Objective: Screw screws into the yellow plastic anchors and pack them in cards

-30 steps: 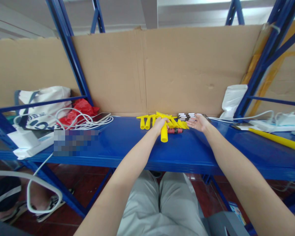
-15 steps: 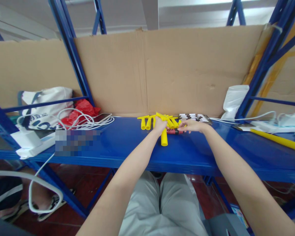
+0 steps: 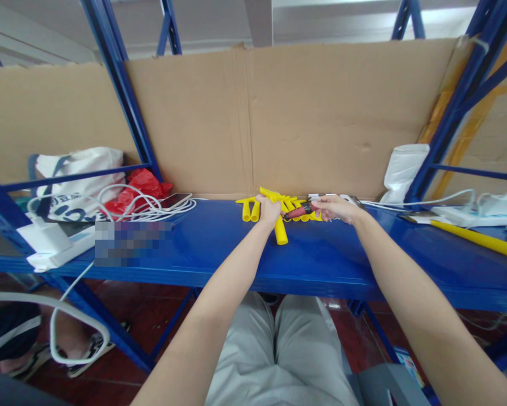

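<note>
Head view: left grip clasps yellow piece, right grip red tool; beside left grip, more pieces; progress unclear.

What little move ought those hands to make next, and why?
Probably bring the red-and-black tool against the yellow piece: the right hand holds the tool with its dark end pointing that way, while the left hand grips the yellow piece. Whether the two touch is hard to tell.

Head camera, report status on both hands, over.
Left hand: gripping yellow T-shaped piece. Right hand: holding red-and-black tool. Other yellow pieces: on blue shelf, close by the hands.
</note>
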